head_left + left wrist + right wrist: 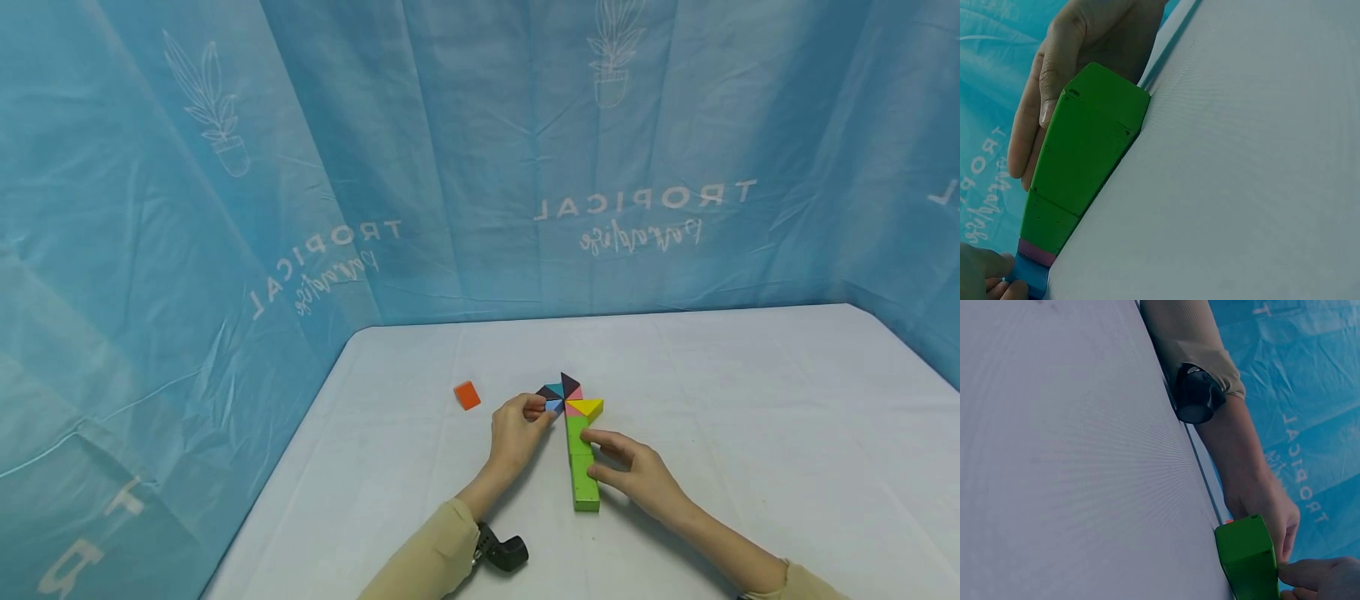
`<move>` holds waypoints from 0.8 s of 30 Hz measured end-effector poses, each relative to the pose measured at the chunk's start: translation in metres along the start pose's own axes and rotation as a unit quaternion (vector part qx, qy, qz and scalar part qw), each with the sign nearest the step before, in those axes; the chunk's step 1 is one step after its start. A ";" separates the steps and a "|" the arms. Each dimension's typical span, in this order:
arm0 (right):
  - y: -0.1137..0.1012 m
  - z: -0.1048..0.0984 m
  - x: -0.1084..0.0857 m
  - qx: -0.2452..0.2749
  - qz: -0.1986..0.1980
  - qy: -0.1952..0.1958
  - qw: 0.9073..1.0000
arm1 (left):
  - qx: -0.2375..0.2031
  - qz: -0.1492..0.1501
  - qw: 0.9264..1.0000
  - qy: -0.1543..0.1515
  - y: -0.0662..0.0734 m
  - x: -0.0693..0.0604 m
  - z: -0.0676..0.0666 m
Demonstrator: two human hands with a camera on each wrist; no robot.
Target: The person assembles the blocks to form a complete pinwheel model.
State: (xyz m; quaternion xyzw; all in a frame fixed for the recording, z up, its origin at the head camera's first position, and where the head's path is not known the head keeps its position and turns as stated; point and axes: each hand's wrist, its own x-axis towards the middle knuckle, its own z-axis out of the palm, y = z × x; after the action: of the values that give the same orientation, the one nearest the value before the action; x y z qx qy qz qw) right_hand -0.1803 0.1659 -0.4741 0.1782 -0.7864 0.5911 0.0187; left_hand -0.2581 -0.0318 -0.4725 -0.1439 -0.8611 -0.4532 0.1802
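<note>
Small triangular blocks meet in a pinwheel on the white table. My left hand [517, 433] pinches a blue triangular block [553, 406] at its left side. Around it lie a teal triangle [555, 389], a black triangle [570, 384], a yellow triangle [590, 407] and pink pieces [573, 411]. Two green rectangular blocks, a far one [576, 435] and a near one [585, 481], run end to end toward me below the pinwheel. My right hand [645, 479] touches their right side, its thumb at the near block and fingertips at the far one.
An orange block [467, 396] lies apart, left of the pinwheel. A black wrist device [504, 552] sticks out from the left sleeve [431, 554]. Blue printed curtains [480, 167] hang behind and beside the white table [750, 417].
</note>
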 end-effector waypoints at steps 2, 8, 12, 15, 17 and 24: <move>0.000 0.000 0.000 0.000 0.000 0.000 1.000 | -0.002 0.001 1.000 -0.001 -0.001 0.000 0.000; 0.002 0.000 0.000 -0.002 -0.004 0.001 1.000 | -0.008 0.006 1.000 -0.003 -0.002 0.000 0.001; 0.001 0.000 0.000 -0.002 -0.007 0.001 1.000 | -0.010 0.010 1.000 0.002 -0.002 0.000 0.000; 0.000 0.000 0.000 0.001 -0.006 0.000 1.000 | -0.019 0.022 1.000 0.002 -0.001 0.001 -0.002; -0.001 0.000 0.000 0.001 -0.001 0.000 1.000 | -0.031 0.043 0.999 0.004 -0.001 0.004 -0.006; -0.002 0.000 -0.001 0.000 0.009 -0.001 1.000 | -0.053 0.115 0.992 0.023 -0.012 0.025 -0.042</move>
State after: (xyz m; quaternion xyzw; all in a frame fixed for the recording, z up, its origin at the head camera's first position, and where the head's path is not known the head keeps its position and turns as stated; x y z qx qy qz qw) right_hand -0.1789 0.1654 -0.4721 0.1718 -0.7881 0.5910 0.0122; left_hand -0.2775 -0.0714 -0.4478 -0.2410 -0.8093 -0.4772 0.2436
